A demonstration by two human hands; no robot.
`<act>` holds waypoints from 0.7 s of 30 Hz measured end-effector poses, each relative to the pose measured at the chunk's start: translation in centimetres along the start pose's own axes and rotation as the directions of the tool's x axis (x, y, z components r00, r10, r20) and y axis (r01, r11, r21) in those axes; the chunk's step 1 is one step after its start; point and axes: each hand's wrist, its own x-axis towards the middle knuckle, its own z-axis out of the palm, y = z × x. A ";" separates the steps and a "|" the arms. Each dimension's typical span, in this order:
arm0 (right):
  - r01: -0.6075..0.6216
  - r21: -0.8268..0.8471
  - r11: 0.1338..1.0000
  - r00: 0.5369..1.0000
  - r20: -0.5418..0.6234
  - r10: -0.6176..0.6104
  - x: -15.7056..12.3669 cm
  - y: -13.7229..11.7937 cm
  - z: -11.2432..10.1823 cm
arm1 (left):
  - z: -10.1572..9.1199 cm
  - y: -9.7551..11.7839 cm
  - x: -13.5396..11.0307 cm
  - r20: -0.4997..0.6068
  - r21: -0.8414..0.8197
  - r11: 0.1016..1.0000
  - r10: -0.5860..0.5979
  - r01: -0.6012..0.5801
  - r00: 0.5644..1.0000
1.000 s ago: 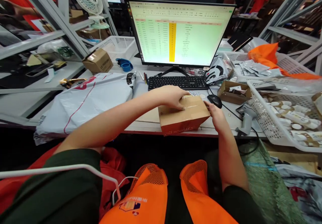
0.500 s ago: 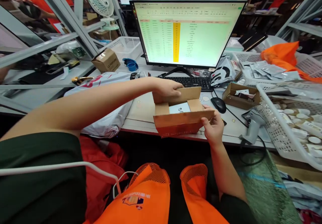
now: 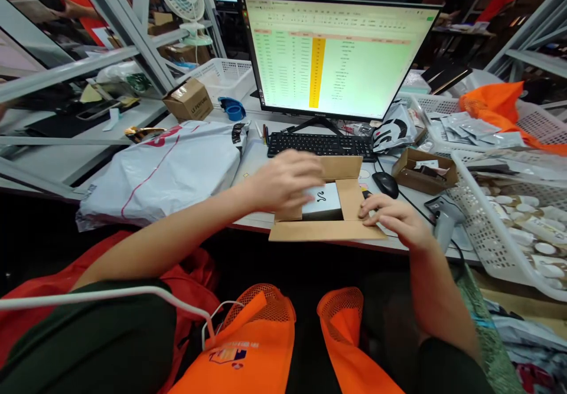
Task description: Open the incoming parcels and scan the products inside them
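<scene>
An open cardboard box (image 3: pixel 328 230) rests at the desk's front edge with its flaps spread outward. Inside it lies a white box (image 3: pixel 321 201) with a black squiggle on top and a dark side. My left hand (image 3: pixel 290 181) is over the left side of the cardboard box, fingers stretched out and slightly blurred, holding nothing. At the right edge of the cardboard box, my right hand (image 3: pixel 398 220) touches the cardboard with bent, parted fingers. The left flap is partly hidden beneath my left hand.
A keyboard (image 3: pixel 319 145) and monitor (image 3: pixel 341 57) stand behind the box. To the right are a mouse (image 3: pixel 385 185), a scanner (image 3: pixel 446 220), a small open carton (image 3: pixel 405 169) and a white basket (image 3: pixel 491 240). A large white plastic parcel (image 3: pixel 163 175) lies left.
The front flap has folded down toward me, showing more of the white box. My left hand has let go of the back flap and come left and nearer; my right hand has shifted right.
</scene>
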 end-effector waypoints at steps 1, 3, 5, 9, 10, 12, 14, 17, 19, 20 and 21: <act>-0.007 -0.044 0.999 0.996 0.085 0.011 1.5 -1.0 -0.6 | 0.0 1.1 -1.4 0.036 -0.051 0.997 0.067 -0.065 0.997; 0.035 -0.140 0.990 0.980 0.200 -0.007 4.2 -2.6 -0.8 | 0.7 2.6 -3.6 0.076 -0.144 0.985 0.108 -0.096 0.991; 0.095 -0.221 0.971 0.966 0.258 -0.036 5.8 -3.3 0.0 | 2.2 3.2 -4.9 -0.001 -0.197 0.980 0.039 -0.038 0.999; 0.093 -0.152 0.984 0.988 0.133 -0.073 5.2 -2.4 1.7 | 4.9 2.2 -7.2 -0.450 -0.216 0.958 -0.268 0.187 0.852; 0.096 -0.082 0.992 0.995 0.003 -0.096 4.5 -1.8 1.9 | 5.2 1.9 -8.0 -0.522 -0.229 0.945 -0.322 0.234 0.790; 0.116 0.044 0.992 0.939 -0.330 -0.095 3.0 -0.3 2.5 | 4.7 1.4 -9.4 -0.518 -0.284 0.920 -0.383 0.269 0.765; 0.121 0.136 0.983 0.817 -0.576 -0.021 1.5 1.4 3.6 | 3.1 1.2 -10.0 -0.344 -0.325 0.897 -0.407 0.300 0.846; 0.120 0.331 0.936 0.724 -0.674 0.145 -0.3 4.2 6.2 | 0.0 1.5 -7.6 -0.002 -0.142 0.913 -0.386 0.381 0.923; 0.136 0.415 0.900 0.710 -0.674 0.203 -1.0 5.8 7.8 | -1.4 2.0 -4.3 0.169 0.065 0.939 -0.344 0.337 0.924; 0.108 0.402 0.909 0.724 -0.659 0.205 -1.1 6.4 8.3 | -1.7 2.3 -2.4 0.254 0.135 0.948 -0.314 0.288 0.915; 0.049 0.347 0.936 0.754 -0.628 0.194 -1.0 7.0 8.7 | -1.6 2.5 -0.7 0.341 0.173 0.955 -0.287 0.241 0.895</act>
